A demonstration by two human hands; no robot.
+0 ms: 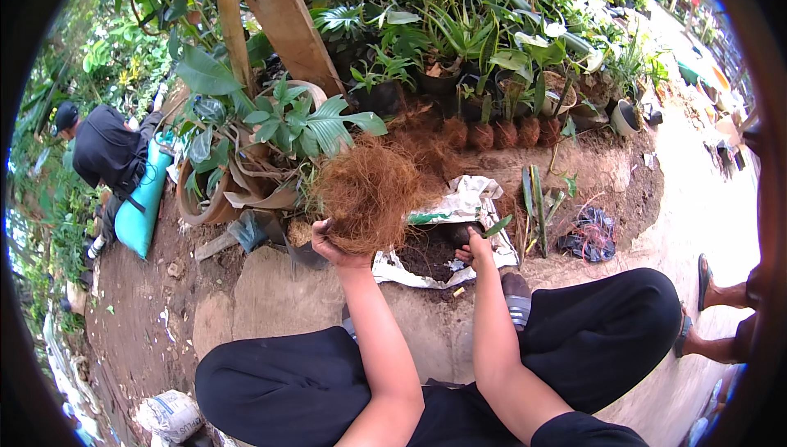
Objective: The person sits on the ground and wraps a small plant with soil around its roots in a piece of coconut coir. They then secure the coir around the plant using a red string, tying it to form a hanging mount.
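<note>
My left hand (338,250) holds up a big loose clump of brown coconut fibre (369,195). In my right hand (478,251) is a dark, rounded ball of soil (462,235). A short green leaf cutting (498,226) sticks out to the right beside that ball; how it is fixed is hidden by my fingers. Below the ball lies an opened white sack (476,192) with dark soil (424,257) in it. More loose fibre (433,145) is heaped behind the clump.
Several fibre-wrapped balls with cuttings (505,135) stand in a row before potted plants. Long cut leaves (538,213) and tangled string on black plastic (591,235) lie right. Terracotta pots (203,201) stand left. A bent-over person (110,145) is far left; another person's feet (707,287) are right.
</note>
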